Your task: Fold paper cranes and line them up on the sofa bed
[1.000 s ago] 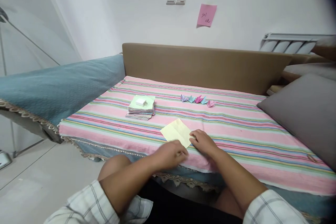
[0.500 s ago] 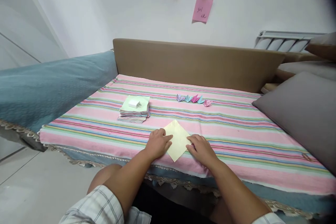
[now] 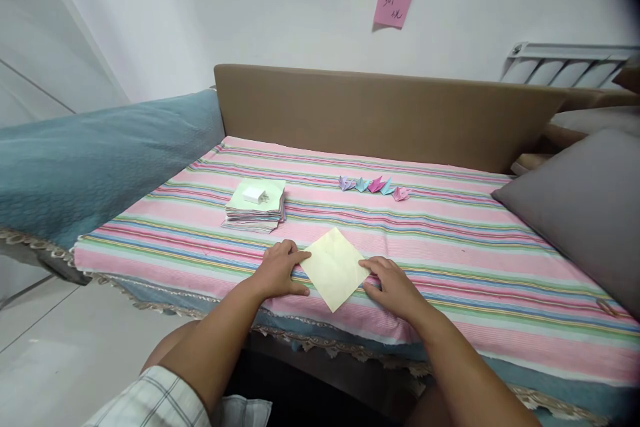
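A square of pale yellow paper (image 3: 334,270) lies flat on the striped cloth, one corner pointing toward me. At its left corner is my left hand (image 3: 281,271), index fingertip touching the paper's edge, thumb spread apart below. On the opposite side my right hand (image 3: 393,285) rests with its index fingertip at the right corner and the thumb held a little away. Neither hand grips the sheet. Farther back on the left stands a stack of square papers (image 3: 254,210) with a white plug adapter (image 3: 255,195) on top.
Several small folded paper cranes (image 3: 376,185) in purple, blue and pink stand in a row at the back. The striped cloth (image 3: 440,250) covers the seat. A grey cushion (image 3: 580,207) leans at the right, a blue-covered armrest (image 3: 110,153) at the left.
My left hand has slid left from over the paper to its left corner, uncovering more of the sheet. My right hand has shifted slightly right. The view has tilted slightly downward.
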Action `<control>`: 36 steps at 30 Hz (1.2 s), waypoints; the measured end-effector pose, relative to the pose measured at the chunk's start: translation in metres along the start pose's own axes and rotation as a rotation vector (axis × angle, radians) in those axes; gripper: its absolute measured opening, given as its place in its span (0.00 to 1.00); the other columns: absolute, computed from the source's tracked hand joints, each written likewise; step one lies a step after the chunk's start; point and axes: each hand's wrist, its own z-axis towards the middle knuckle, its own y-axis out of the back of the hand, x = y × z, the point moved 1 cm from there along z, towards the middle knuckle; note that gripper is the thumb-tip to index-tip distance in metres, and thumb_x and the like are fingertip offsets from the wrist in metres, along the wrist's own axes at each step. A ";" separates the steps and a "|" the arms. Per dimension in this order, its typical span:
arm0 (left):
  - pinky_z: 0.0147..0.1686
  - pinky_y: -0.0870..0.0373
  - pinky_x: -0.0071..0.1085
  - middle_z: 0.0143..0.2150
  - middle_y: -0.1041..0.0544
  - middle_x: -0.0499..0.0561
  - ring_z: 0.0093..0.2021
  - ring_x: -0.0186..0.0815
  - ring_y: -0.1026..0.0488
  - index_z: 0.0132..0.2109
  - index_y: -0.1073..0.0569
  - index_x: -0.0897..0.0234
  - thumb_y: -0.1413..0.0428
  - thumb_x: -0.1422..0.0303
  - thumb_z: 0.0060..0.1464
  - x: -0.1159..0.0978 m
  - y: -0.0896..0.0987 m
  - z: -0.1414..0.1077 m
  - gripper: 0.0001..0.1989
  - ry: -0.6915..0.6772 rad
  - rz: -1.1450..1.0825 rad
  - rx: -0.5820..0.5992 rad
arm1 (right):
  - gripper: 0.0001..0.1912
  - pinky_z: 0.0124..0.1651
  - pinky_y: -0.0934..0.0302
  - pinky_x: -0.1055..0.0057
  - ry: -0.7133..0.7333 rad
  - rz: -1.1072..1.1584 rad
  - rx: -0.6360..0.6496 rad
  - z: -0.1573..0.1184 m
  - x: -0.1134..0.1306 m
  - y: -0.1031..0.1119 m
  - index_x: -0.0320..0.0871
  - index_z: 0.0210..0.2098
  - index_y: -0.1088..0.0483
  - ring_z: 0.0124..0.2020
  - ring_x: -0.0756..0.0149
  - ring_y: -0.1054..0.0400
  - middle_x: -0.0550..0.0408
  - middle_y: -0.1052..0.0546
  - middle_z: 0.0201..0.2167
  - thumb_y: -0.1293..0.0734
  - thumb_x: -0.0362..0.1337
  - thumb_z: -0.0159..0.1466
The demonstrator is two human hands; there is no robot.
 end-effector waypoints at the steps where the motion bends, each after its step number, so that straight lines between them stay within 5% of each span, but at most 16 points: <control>1: 0.47 0.41 0.39 0.47 0.38 0.52 0.48 0.45 0.38 0.57 0.35 0.49 0.36 0.49 0.32 -0.001 0.001 0.002 0.42 0.002 0.011 0.016 | 0.25 0.52 0.45 0.60 0.000 -0.003 0.000 0.001 0.000 0.000 0.46 0.54 0.36 0.51 0.56 0.40 0.49 0.32 0.50 0.39 0.36 0.57; 9: 0.50 0.42 0.46 0.50 0.36 0.57 0.52 0.51 0.40 0.53 0.33 0.57 0.38 0.46 0.33 -0.013 0.006 0.004 0.39 -0.120 0.161 -0.067 | 0.28 0.53 0.45 0.60 0.009 -0.064 -0.006 0.006 0.001 -0.005 0.48 0.54 0.35 0.53 0.55 0.42 0.50 0.34 0.53 0.39 0.34 0.53; 16: 0.60 0.57 0.53 0.57 0.34 0.61 0.63 0.53 0.48 0.61 0.41 0.63 0.45 0.45 0.45 -0.008 -0.007 -0.004 0.41 -0.202 0.163 -0.167 | 0.29 0.56 0.48 0.55 0.035 -0.071 0.031 0.008 0.000 -0.004 0.46 0.55 0.35 0.57 0.54 0.44 0.52 0.37 0.60 0.39 0.34 0.53; 21: 0.61 0.57 0.54 0.65 0.45 0.59 0.65 0.53 0.52 0.63 0.44 0.62 0.45 0.49 0.48 -0.011 -0.010 -0.006 0.40 -0.206 0.175 -0.154 | 0.29 0.56 0.47 0.55 0.047 -0.066 0.035 0.008 0.000 -0.002 0.46 0.55 0.34 0.57 0.54 0.43 0.52 0.37 0.60 0.39 0.33 0.53; 36: 0.62 0.53 0.51 0.64 0.41 0.58 0.64 0.49 0.47 0.65 0.48 0.61 0.45 0.55 0.51 -0.012 -0.013 -0.004 0.38 -0.242 0.055 -0.068 | 0.30 0.57 0.47 0.56 0.082 -0.031 0.035 0.007 -0.005 -0.002 0.46 0.56 0.36 0.58 0.55 0.45 0.51 0.37 0.60 0.38 0.34 0.53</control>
